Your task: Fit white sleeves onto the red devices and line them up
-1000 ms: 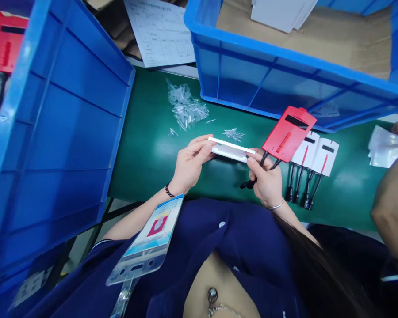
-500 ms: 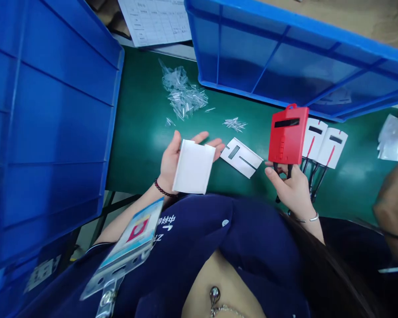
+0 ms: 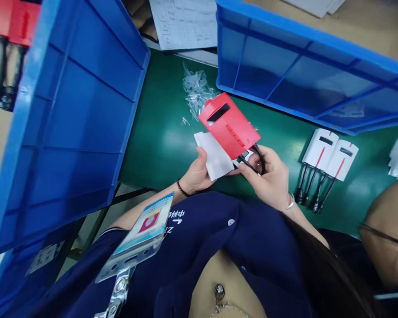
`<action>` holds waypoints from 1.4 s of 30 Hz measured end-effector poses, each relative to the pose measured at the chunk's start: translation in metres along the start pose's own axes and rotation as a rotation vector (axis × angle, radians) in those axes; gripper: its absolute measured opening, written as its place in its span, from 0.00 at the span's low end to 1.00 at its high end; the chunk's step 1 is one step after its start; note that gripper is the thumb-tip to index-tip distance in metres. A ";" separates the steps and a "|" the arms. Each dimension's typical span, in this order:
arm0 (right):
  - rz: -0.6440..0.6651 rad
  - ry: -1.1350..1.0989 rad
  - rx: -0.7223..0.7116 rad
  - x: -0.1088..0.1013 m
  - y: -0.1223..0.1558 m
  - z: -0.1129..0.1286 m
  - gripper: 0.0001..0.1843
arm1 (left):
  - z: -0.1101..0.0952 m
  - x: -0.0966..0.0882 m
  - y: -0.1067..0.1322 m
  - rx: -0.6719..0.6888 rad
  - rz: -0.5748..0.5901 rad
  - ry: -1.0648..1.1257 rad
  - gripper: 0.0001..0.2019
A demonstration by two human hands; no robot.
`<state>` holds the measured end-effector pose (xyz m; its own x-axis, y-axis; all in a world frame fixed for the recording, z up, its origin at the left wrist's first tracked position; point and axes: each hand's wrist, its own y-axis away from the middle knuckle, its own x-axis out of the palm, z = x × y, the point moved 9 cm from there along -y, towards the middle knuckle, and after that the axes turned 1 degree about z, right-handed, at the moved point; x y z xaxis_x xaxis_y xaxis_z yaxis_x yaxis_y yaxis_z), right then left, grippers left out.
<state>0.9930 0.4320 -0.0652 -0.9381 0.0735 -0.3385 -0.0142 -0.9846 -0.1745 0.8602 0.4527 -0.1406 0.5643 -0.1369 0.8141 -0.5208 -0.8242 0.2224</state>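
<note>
My left hand (image 3: pixel 197 174) grips a white flat piece (image 3: pixel 214 155) by its near edge, over the green table (image 3: pixel 159 145). My right hand (image 3: pixel 268 176) is closed on the black cables (image 3: pixel 252 161) of a red box-shaped unit (image 3: pixel 230 125), which lies tilted across the white piece. A second white piece (image 3: pixel 246 156) with a dark slot peeks out under the red unit.
Two white units with red and black leads (image 3: pixel 330 152) lie to the right. A heap of small clear tubes (image 3: pixel 195 90) lies behind. Large blue crates stand at the left (image 3: pixel 76 123) and at the back right (image 3: pixel 305 75). Another person's arm (image 3: pixel 389 229) is at the far right.
My right hand has carried the red unit leftward over the white piece in my left hand. My left hand went from open palm to gripping that piece. The camera has shifted.
</note>
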 end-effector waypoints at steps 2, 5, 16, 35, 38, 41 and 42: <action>0.075 -0.013 -0.037 0.015 -0.006 0.004 0.24 | 0.002 0.012 -0.016 0.071 0.047 -0.050 0.46; 0.063 0.168 -0.100 0.016 -0.010 0.010 0.20 | 0.007 0.021 -0.027 0.083 0.087 -0.091 0.50; 0.206 0.516 -0.242 0.025 -0.009 0.016 0.15 | -0.028 0.001 -0.028 0.248 -0.073 -0.235 0.38; 0.161 0.457 0.014 -0.024 -0.020 -0.027 0.34 | -0.080 -0.001 -0.024 0.083 -0.141 -0.410 0.26; -0.065 0.334 -0.012 -0.054 -0.033 -0.015 0.30 | -0.055 0.003 -0.035 -0.023 -0.084 -0.397 0.24; -0.161 0.276 -0.115 -0.053 -0.048 -0.002 0.29 | -0.024 0.012 -0.048 -0.117 -0.011 -0.318 0.20; -0.163 0.257 -0.135 -0.047 -0.053 -0.001 0.28 | -0.016 0.016 -0.051 -0.137 0.011 -0.293 0.21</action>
<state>1.0384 0.4805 -0.0409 -0.8093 0.2825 -0.5150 -0.0944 -0.9279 -0.3607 0.8858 0.5013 -0.1301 0.7081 -0.3142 0.6324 -0.5980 -0.7431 0.3003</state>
